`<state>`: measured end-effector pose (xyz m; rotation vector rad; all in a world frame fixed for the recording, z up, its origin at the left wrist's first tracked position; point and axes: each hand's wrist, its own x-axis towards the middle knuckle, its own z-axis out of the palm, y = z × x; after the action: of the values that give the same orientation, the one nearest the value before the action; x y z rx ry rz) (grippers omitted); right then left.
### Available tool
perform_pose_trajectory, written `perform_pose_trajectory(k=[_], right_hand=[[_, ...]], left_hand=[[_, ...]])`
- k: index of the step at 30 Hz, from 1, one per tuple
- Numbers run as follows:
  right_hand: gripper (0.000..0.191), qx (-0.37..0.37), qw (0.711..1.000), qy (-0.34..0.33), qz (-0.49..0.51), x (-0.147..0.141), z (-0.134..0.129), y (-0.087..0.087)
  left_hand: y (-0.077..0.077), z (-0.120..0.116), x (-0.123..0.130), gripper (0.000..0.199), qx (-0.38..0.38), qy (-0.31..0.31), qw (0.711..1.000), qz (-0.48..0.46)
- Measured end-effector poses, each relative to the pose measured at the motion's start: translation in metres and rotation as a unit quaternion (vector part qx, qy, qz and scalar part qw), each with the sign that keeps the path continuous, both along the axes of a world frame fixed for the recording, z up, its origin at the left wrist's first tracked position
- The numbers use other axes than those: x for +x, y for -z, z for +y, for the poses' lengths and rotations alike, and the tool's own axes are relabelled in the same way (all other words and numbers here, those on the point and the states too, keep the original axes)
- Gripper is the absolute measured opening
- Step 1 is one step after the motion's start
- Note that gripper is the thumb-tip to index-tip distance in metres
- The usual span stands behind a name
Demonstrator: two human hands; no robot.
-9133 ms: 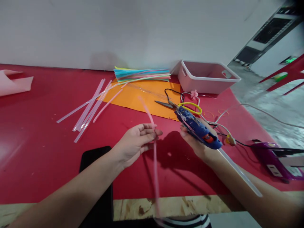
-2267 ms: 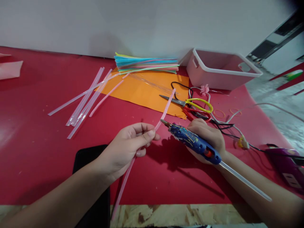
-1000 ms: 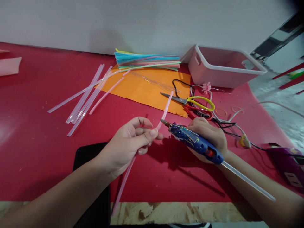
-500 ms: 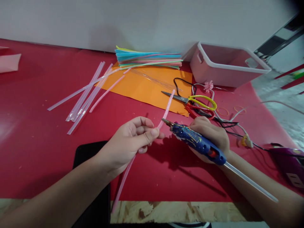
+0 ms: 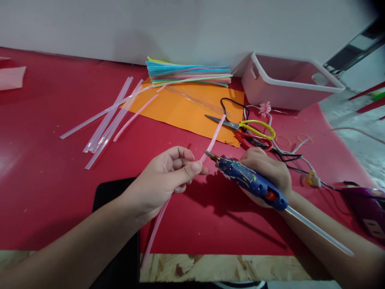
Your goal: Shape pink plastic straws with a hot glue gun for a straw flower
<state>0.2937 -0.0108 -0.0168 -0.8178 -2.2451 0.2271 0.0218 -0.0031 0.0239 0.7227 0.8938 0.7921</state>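
Between thumb and fingers, my left hand pinches a long pink pipe cleaner. Its upper end points away toward the scissors, and its lower end hangs down past the table's front edge. My right hand is wrapped round a blue hot glue gun with a clear glue stick poking out of its back. The gun's nozzle is at the pipe cleaner, just beyond my left thumb; whether it touches I cannot tell. Scissors with one yellow and one red handle lie just past the gun.
Several translucent glue sticks lie at left. A bundle of coloured pipe cleaners rests behind an orange sheet. At the back right stands a pink bin. Cables run along the right, near a purple device. A black flat object lies under my left arm.
The pipe cleaner's upper end has tipped slightly to the right. Both hands and the glue gun stay nearly where they were.
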Motion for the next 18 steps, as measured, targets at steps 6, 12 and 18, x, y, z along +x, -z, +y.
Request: perform_pose_trajectory(k=[6, 12, 18], right_hand=[[0.020, -0.008, 1.000, 0.001, 0.016, -0.0002, 0.0000, 0.0021], [0.022, -0.009, 1.000, 0.005, 0.013, -0.0003, 0.0004, 0.0007], [0.011, -0.040, 0.998, -0.018, 0.046, -0.0047, 0.0003, -0.0004]], left_hand=[[0.0008, -0.0006, -0.0004, 0.022, -0.005, -0.004, 1.000, 0.010], [-0.0010, -0.0003, 0.0005, 0.022, -0.010, -0.003, 1.000, 0.017], [-0.0038, 0.0000, 0.0025, 0.020, -0.042, -0.028, 0.999, -0.004]])
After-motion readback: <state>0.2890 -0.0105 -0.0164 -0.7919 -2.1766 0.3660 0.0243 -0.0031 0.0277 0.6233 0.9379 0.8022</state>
